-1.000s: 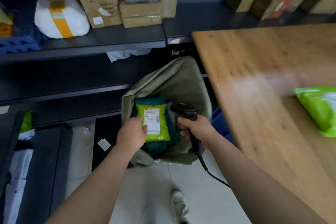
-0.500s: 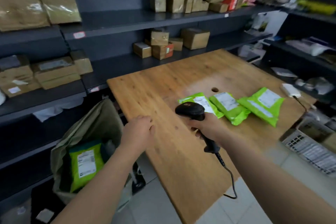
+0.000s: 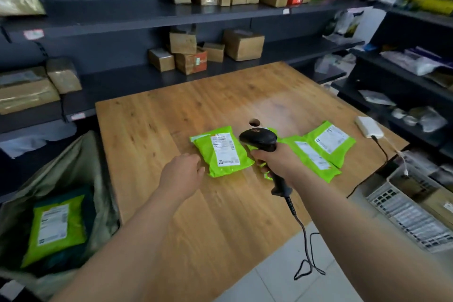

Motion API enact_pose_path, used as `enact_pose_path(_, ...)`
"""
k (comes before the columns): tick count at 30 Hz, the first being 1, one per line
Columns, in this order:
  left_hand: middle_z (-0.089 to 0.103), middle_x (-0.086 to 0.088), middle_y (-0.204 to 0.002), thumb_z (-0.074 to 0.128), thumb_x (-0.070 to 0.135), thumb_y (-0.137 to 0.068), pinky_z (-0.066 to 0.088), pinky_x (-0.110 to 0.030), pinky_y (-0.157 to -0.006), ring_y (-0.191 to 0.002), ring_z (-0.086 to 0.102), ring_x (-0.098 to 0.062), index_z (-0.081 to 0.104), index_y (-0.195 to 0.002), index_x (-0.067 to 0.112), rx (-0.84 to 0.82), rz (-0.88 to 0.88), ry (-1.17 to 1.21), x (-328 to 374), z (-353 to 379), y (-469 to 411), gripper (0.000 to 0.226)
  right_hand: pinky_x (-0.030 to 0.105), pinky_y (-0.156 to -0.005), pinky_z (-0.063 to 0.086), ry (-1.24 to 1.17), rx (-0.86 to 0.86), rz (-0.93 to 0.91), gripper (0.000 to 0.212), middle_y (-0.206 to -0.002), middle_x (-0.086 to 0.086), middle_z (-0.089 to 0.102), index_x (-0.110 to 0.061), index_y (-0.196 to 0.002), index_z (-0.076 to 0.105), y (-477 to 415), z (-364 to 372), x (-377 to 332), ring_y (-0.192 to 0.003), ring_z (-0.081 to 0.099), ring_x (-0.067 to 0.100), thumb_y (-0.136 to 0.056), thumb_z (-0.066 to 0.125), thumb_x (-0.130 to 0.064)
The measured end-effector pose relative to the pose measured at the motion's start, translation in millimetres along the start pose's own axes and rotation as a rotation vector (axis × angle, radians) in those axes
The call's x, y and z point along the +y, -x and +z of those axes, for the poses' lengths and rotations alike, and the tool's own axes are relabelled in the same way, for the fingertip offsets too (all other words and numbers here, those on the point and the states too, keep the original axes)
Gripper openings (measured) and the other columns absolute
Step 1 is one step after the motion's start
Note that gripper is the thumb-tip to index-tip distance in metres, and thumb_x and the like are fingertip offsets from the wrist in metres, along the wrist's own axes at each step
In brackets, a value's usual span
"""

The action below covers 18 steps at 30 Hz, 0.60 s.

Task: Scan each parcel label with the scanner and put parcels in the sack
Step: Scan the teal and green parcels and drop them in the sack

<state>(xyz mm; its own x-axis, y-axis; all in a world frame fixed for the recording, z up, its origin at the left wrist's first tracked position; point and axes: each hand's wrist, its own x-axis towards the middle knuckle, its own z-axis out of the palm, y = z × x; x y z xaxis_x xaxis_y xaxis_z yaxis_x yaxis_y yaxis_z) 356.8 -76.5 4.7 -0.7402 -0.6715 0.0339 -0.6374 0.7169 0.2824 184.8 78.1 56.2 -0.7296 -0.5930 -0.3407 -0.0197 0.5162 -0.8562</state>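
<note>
Three green parcels with white labels lie on the wooden table [image 3: 171, 203]: the nearest parcel [image 3: 223, 152], a middle parcel [image 3: 311, 157] and a right parcel [image 3: 331, 140]. My right hand [image 3: 279, 162] grips the black corded scanner [image 3: 259, 138] just right of the nearest parcel. My left hand [image 3: 182, 174] hovers over the table just left of that parcel, fingers loosely curled and holding nothing. A grey-green sack [image 3: 81, 167] stands open at the table's left side with a green parcel [image 3: 56, 228] lying inside it.
Dark shelves with cardboard boxes [image 3: 242, 44] run behind and left of the table. A white adapter [image 3: 369, 126] sits at the table's right edge. More shelves and a white crate [image 3: 402, 208] stand to the right. The scanner cable [image 3: 306, 240] hangs off the table's front.
My left hand has let go of the green parcel, which now lies in the sack, and has moved right towards the nearest parcel on the table. The scanner has moved over the table.
</note>
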Motion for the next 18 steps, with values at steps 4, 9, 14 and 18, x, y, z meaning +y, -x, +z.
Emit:
enact_pose_path(4, 0.063, -0.007, -0.107, 0.053, 0.033, -0.093, 0.048, -0.036, -0.08, -0.104, 0.059, -0.029, 0.062, -0.103, 0.014, -0.042, -0.033, -0.03, 3, 19, -40, 0.024, 0.02, -0.042, 0.039, 0.011, -0.031, 0.0, 0.014, -0.072, 0.008, 0.058, -0.007, -0.09, 0.063, -54, 3, 2, -0.043, 0.052, 0.01, -0.087, 0.068, -0.019)
enact_pose_path(9, 0.064, -0.009, -0.113, 0.05, 0.047, -0.092, 0.05, -0.038, -0.084, -0.107, 0.059, -0.03, 0.06, -0.109, 0.013, -0.233, -0.186, 0.024, -4, 55, -92, 0.039, 0.027, -0.052, 0.04, 0.008, -0.11, 0.112, 0.021, -0.067, 0.008, 0.052, -0.015, -0.074, 0.056, -114, 20, 7, -0.051, 0.049, 0.016, -0.087, 0.069, -0.022)
enact_pose_path(14, 0.064, -0.007, -0.123, 0.064, 0.038, -0.088, 0.047, -0.033, -0.092, -0.113, 0.059, -0.027, 0.057, -0.127, 0.014, -0.33, -0.366, 0.458, 1, 82, -117, 0.046, 0.027, -0.054, 0.032, 0.05, -0.151, 0.176, 0.019, -0.066, 0.001, 0.049, -0.015, -0.076, 0.057, -147, 35, 17, -0.059, 0.045, 0.013, -0.088, 0.07, -0.022)
enact_pose_path(18, 0.069, -0.007, -0.112, 0.081, 0.021, -0.073, 0.054, -0.043, -0.091, -0.1, 0.067, -0.024, 0.064, -0.116, 0.012, -0.234, -0.626, 0.991, 6, 95, -116, 0.047, 0.026, -0.059, 0.039, -0.062, -0.225, 0.192, 0.01, -0.075, -0.001, 0.057, -0.016, -0.089, 0.062, -154, 38, 19, -0.067, 0.052, 0.012, -0.089, 0.07, -0.022)
